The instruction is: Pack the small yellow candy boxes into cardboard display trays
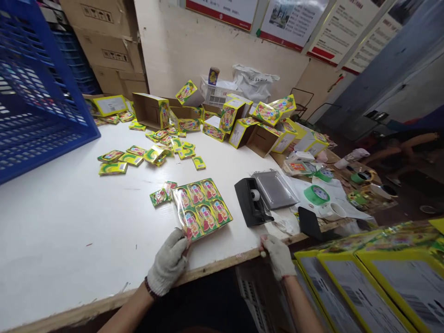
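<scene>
A flat pack of small green and yellow boxes in clear film lies on the white table close to the front edge. My left hand, in a white knit glove with bare fingertips, pinches its near left corner. My right hand, gloved the same way, is at the table's front edge with its fingers closed. Whatever may be between those fingers is too small to make out. Between the pack and a stack of clear plastic film stands a black tape dispenser. Two loose sachets touch or nearly touch the pack's left side.
Loose yellow-green packets are scattered farther back. Behind them, open display cartons are piled up. A blue crate rises at the left. Green tape lies right, above large yellow cartons. Another person's arm shows far right.
</scene>
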A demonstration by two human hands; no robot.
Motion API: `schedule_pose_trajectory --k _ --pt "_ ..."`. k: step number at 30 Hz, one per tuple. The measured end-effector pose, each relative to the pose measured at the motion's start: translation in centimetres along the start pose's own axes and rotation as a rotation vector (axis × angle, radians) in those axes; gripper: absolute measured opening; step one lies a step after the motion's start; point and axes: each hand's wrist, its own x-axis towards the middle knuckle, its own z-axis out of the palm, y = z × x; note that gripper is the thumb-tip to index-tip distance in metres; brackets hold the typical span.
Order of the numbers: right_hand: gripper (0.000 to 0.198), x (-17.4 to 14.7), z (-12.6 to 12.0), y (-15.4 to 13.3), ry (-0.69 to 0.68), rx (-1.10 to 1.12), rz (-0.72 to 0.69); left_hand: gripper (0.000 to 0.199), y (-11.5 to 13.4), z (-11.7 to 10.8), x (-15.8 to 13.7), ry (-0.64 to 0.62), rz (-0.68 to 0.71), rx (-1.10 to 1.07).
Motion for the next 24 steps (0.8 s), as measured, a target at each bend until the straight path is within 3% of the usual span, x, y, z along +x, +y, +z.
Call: schedule_pose_trajectory --k 5,10,13,15,19,21,24 --pt "0.040 -5.1 6.8 -1.3 -0.443 0.138 -0.005 0.022 0.3 0.0 0.2 -0.015 0.039 0.030" --pt "0.040 -6.7 12.8 -2.7 -0.536 0.069 0.009 0.024 0.3 0.0 0.4 0.034 0.089 0.113" --pt "0.039 -6.3 13.6 -2.6 -0.531 0.050 0.035 0.037 0.4 -0.1 0.2 0.011 0.172 0.280" --pt "0.039 -6.1 13.7 -2.0 -0.526 0.058 0.041 0.042 0.9 -0.3 0.3 -0.090 0.169 0.424" --pt "0.039 -6.0 14.0 -0.9 -0.542 0.161 0.075 0.020 2.2 -0.5 1.2 -0.296 -0.014 0.537" --pt "0.038 -6.1 14.1 -0.8 -0.570 0.243 0.118 0.012 2.7 -0.2 1.9 -0.298 -0.093 0.533" --pt "0.035 -6.0 13.5 -1.1 -0.603 0.261 0.198 0.019 2.8 0.9 2.3 -0.263 -0.170 0.562"
